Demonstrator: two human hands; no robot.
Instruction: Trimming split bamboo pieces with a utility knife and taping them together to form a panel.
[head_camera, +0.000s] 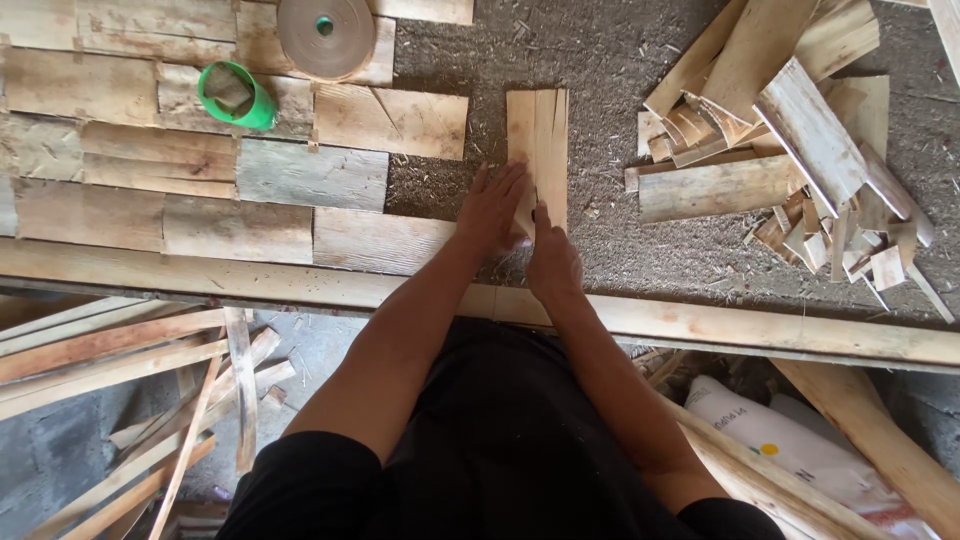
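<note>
A pale, narrow veneer piece (540, 140), split lengthwise, lies on the grey felt-like table top (600, 60). My left hand (490, 208) rests flat on its near left edge with the fingers spread. My right hand (552, 262) is at its near end, the thumb pressing down on the wood and the other fingers curled under. To the left lies a patchwork sheet of veneer pieces (200, 150) laid edge to edge.
A roll of brown tape (325, 35) and a green tape dispenser (236, 96) sit on the patchwork sheet. A heap of veneer scraps (800, 150) fills the right. A long wooden rail (760, 325) edges the table. Loose strips (130, 370) and a white sack (770, 435) lie below.
</note>
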